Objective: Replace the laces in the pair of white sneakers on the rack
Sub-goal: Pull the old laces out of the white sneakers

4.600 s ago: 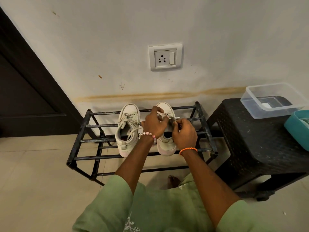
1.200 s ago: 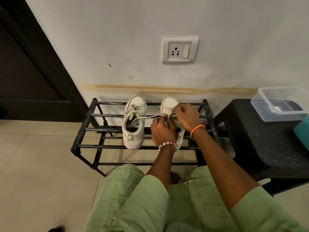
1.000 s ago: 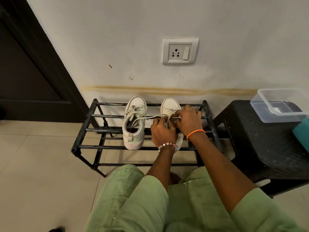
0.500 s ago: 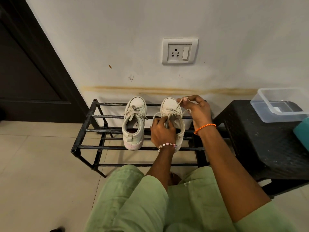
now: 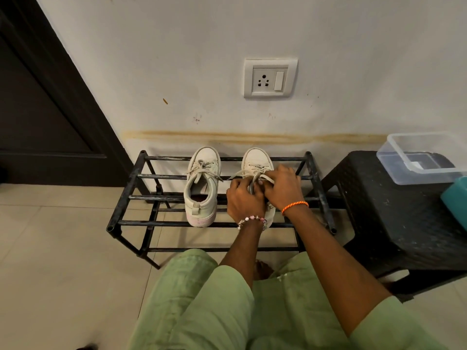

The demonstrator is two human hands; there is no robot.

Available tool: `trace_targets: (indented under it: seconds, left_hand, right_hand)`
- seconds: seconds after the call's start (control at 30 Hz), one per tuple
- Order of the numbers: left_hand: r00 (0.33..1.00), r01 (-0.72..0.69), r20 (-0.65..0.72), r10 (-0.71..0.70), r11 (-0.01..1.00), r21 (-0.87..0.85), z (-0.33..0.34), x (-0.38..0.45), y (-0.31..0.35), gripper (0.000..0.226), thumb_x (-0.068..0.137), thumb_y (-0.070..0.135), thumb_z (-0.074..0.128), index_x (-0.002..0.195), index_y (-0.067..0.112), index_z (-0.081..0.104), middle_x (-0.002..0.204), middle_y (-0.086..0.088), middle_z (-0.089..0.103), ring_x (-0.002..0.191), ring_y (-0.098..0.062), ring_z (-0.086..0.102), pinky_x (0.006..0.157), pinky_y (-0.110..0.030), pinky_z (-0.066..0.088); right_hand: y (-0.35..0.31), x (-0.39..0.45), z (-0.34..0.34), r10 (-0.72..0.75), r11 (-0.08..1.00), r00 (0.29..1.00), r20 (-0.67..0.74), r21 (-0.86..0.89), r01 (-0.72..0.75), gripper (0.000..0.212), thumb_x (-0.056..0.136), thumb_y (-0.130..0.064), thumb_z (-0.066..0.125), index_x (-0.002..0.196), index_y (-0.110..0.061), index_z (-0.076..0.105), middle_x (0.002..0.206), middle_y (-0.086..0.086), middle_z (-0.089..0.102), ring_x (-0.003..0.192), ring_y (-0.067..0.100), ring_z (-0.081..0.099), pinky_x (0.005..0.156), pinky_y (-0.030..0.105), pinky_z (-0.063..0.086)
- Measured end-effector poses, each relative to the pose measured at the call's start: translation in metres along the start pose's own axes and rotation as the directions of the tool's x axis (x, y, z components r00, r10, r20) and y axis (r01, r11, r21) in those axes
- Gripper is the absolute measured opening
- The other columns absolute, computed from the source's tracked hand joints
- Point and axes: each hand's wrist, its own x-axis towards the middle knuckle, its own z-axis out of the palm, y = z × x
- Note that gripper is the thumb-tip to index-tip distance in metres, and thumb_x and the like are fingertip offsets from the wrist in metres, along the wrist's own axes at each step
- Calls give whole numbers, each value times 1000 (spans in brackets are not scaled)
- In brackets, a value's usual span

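A low black metal-bar shoe rack stands against the white wall, and on its top bars sit two white lace-up sneakers, toes toward the wall at 12 o'clock. The left white sneaker stands free, its pale grey lace loosely threaded and spilling over the sides. The right white sneaker is mostly covered by both hands, only its toe cap and the top lacing showing. The left hand, with a beaded bracelet at the wrist, is curled over the shoe's opening, fingers clenched on the tongue area; the right hand, with an orange cord at the wrist, pinches a strand of the shoe's pale lace just beside the left thumb. At 3 o'clock a black woven-texture plastic stool stands close to the rack's right end, carrying a clear plastic tub and, at the frame edge, a teal container. At 9 o'clock a dark brown door meets the wall, with bare beige floor tiles open in front of it. A white wall socket sits above the shoes. The green-clad knees press near the rack's front edge at 6 o'clock.
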Motion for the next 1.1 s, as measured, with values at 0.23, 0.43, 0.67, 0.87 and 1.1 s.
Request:
trace_targets:
  seconds: [0.23,0.43,0.67,0.87,1.1]
  left_hand:
    - [1000,-15,-5,15,1000,3,-1,0,-1,22,84,19,62,103,13,72,107,-5,65,98,-27,58,67,-28,38]
    - [1000,-21,-2,21,1000,19,0,0,-1,23,85,20,61,105,13,71,107,-5,65,99,-25,58,68,-26,38]
    - [1000,-10,19,10,1000,2,0,1,-2,22,85,20,61,104,15,71,106,-4,64,99,-24,58,66,-27,38]
    - [1000,-10,18,10,1000,9,-1,1,-2,22,85,22,61,103,16,72,107,-3,64,98,-24,58,66,-27,38]
    - [1000,-3,15,3,1000,4,-2,3,0,23,83,21,63,103,16,72,107,-4,65,97,-25,58,65,-27,37]
  right_hand:
    - [-4,10,-22,222,809,971,-89,573,-132,13,82,-13,70,90,-2,70,103,9,56,94,20,53,83,23,42]
    - [-17,19,-47,285,237,945,163,943,-234,26,87,6,53,64,-5,54,62,9,68,61,21,67,68,30,55]
    - [-14,18,-17,31,992,984,175,118,-52,26,90,-24,51,112,-9,48,105,17,63,98,36,58,90,44,45]
    - [-13,10,-17,55,998,986,155,-51,-48,29,93,-28,51,114,-12,64,115,13,64,112,33,54,99,42,31]
    - [0,-10,-15,137,963,974,178,205,-173,14,84,-13,57,94,-13,67,94,13,67,94,31,59,82,42,48]
